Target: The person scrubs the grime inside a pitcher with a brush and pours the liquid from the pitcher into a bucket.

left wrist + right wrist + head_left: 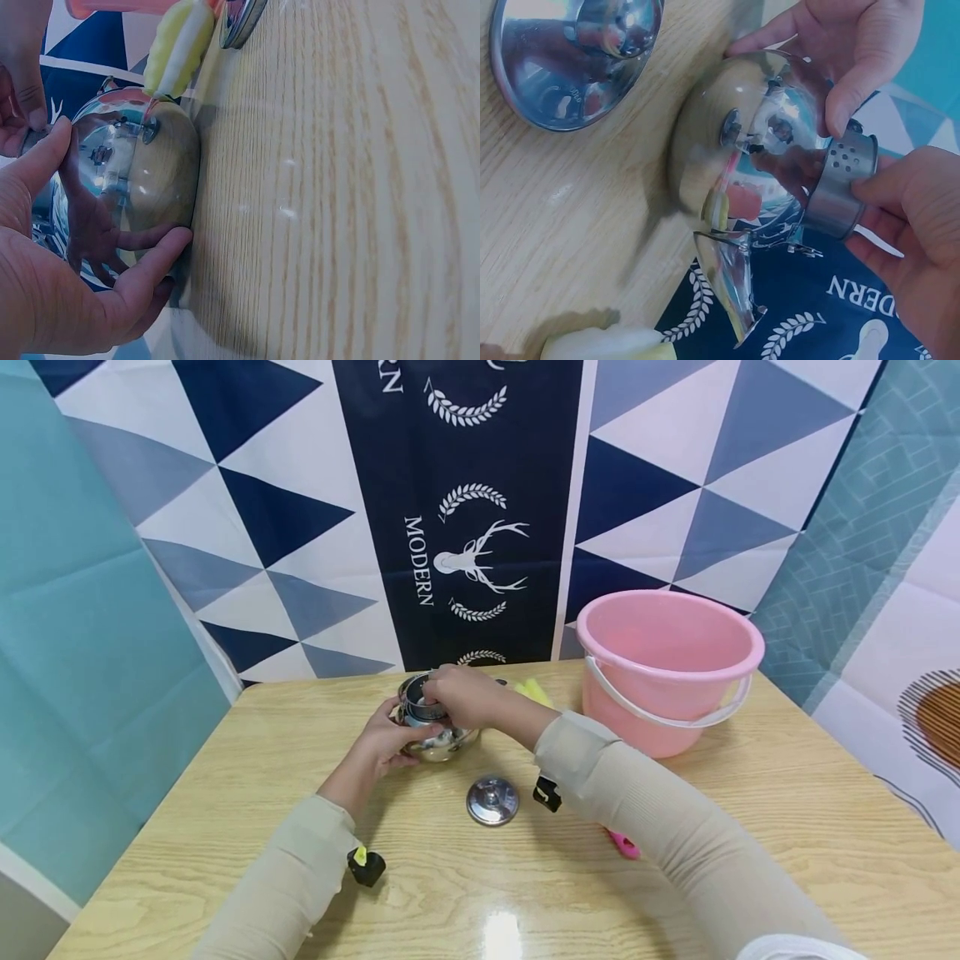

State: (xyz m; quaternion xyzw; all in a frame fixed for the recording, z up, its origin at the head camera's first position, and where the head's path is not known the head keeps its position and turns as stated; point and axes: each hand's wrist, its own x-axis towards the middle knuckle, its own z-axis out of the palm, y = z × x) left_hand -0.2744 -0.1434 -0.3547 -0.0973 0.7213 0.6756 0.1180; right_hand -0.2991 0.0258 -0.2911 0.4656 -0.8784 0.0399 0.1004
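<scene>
A shiny round steel teapot (442,747) stands on the table, its spout (731,281) pointing away from the left hand. My left hand (386,735) grips the pot's side, thumb near the top opening and fingers low along the belly. With thumb and fingers my right hand (922,217) pinches a perforated steel infuser basket (844,184) at the pot's mouth; its lower end is hidden. The domed steel lid (492,801) lies apart on the table, nearer the person.
A pink bucket (667,685) with a white handle stands at the back right. A yellow-and-white sponge-like piece (180,52) lies beyond the pot. Part of a pink object (624,845) shows beneath the right forearm. Patterned cloth (480,560) hangs behind the table.
</scene>
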